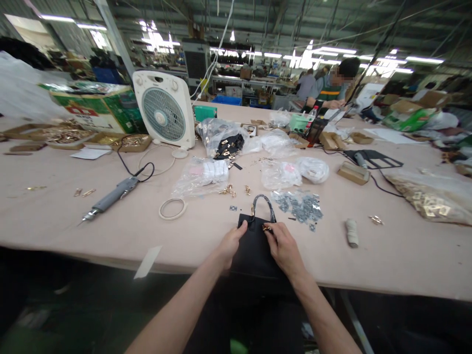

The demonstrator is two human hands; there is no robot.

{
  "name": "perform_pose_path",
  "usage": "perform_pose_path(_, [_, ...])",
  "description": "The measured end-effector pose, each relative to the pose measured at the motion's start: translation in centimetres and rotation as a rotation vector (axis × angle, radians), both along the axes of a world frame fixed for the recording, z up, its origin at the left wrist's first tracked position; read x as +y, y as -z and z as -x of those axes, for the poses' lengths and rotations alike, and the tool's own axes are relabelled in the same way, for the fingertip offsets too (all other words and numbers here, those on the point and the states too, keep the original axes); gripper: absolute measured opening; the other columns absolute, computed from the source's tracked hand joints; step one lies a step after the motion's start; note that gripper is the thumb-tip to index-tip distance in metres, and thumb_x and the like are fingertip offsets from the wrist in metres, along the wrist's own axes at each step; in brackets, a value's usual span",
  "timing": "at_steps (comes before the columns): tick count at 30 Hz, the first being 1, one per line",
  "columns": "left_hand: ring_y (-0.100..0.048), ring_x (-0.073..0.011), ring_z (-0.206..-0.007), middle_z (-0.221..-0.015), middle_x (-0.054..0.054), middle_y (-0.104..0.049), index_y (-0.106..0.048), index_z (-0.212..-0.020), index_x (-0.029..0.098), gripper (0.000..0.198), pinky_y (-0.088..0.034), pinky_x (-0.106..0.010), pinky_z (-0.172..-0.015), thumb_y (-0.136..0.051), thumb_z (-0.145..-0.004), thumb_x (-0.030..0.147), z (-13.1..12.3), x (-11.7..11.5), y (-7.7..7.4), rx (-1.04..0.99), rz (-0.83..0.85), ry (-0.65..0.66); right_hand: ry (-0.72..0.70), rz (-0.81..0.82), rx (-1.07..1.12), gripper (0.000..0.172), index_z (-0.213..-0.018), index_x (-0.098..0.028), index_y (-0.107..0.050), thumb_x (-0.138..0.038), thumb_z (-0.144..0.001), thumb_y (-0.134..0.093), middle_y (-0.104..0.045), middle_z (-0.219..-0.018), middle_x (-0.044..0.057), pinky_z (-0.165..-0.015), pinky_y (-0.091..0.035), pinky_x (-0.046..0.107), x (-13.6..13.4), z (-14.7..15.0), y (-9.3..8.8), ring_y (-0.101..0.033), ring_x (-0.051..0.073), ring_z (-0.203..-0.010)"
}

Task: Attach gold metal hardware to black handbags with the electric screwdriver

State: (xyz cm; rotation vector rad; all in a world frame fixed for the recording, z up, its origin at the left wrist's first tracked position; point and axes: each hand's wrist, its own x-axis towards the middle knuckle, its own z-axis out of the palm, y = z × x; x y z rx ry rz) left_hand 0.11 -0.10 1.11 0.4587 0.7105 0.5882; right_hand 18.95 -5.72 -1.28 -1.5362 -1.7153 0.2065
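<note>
A black handbag (254,253) lies at the table's front edge, its wrapped handle (263,197) arching away from me. My left hand (233,243) grips the bag's left side, thumb on top near the upper corner. At the upper right of the bag, my right hand (282,246) pinches a small gold metal fitting (266,227) against the bag. Just beyond the bag are loose gold fittings (228,190) and a spread of grey metal plates (300,206).
An electric screwdriver (110,198) and a tape roll (172,209) lie left, before a box fan (164,110). Plastic bags (202,174) sit mid-table. To the right are a rolled cloth-like bundle (351,233) and a bag of gold parts (435,196). Another person (330,88) works across the table.
</note>
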Motion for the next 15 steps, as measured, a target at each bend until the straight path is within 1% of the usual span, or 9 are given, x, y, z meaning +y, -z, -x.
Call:
perform_pose_path(3, [-0.078,-0.0333,-0.102,-0.104,-0.019,-0.08,-0.071,-0.119,0.01,0.046,-0.063,-0.048,-0.094,-0.063,-0.098,0.049,0.0,0.0,0.2,0.02,-0.013,-0.017,-0.024,0.01,0.007,0.025,-0.126,-0.026,-0.063,-0.031,-0.105,-0.05,-0.065,-0.115,0.012,-0.095,-0.057,0.045,0.1,-0.2,0.2,-0.065,0.027,-0.106])
perform_pose_path(11, [-0.077,-0.0313,-0.105,-0.109,-0.018,-0.08,-0.074,-0.113,0.011,0.044,-0.06,-0.045,-0.101,-0.066,-0.096,0.05,0.3,0.4,0.7,0.037,-0.08,-0.01,0.019,-0.006,0.005,0.02,-0.118,-0.026,-0.065,-0.03,-0.104,-0.05,-0.065,-0.111,0.011,-0.095,-0.056,0.043,0.3,0.7,-0.5,-0.065,0.027,-0.105])
perform_pose_path(15, [-0.077,-0.0321,-0.103,-0.104,-0.018,-0.08,-0.074,-0.111,0.01,0.045,-0.061,-0.046,-0.098,-0.066,-0.096,0.051,0.3,0.4,0.7,0.049,-0.074,-0.013,0.025,-0.002,0.009,0.021,-0.116,-0.026,-0.067,-0.03,-0.105,-0.05,-0.066,-0.111,0.01,-0.096,-0.056,0.042,0.4,0.9,-0.4,-0.065,0.026,-0.105])
